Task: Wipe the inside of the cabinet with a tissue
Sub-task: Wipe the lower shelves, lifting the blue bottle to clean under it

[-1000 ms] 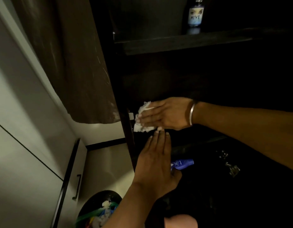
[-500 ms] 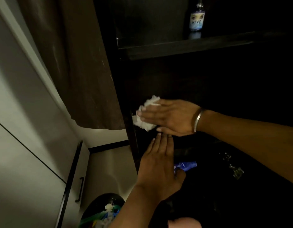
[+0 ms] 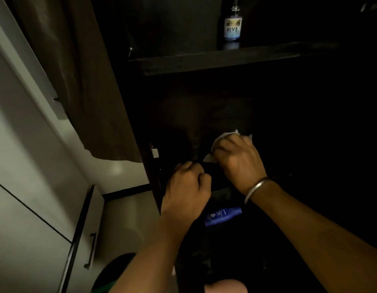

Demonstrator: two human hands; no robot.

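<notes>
Crumpled white tissue (image 3: 226, 137), now bunched under the right hand's (image 3: 238, 159) curled fingers (image 3: 220, 148), has moved deeper into the dark cabinet (image 3: 204, 60); left hand (image 3: 186, 187) has closed empty-fisted beside them.

Upper shelf: small glass bottle with a blue "NIVE" label (image 3: 232, 26), upright.
Lower area: blue plastic lotion bottle (image 3: 223, 215), lying on its side.
Left: brown curtain (image 3: 77, 77); pale drawer unit with black bar handle (image 3: 90, 250).

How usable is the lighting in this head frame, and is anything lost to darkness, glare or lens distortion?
Head view: the cabinet interior is badly underexposed, its right side near black; the tissue under the right hand and the left hand stay readable. A soft bright patch sits on the pale wall at left. Wide-angle bending tilts the cabinet door. The bottle label reads fairly sharp.
</notes>
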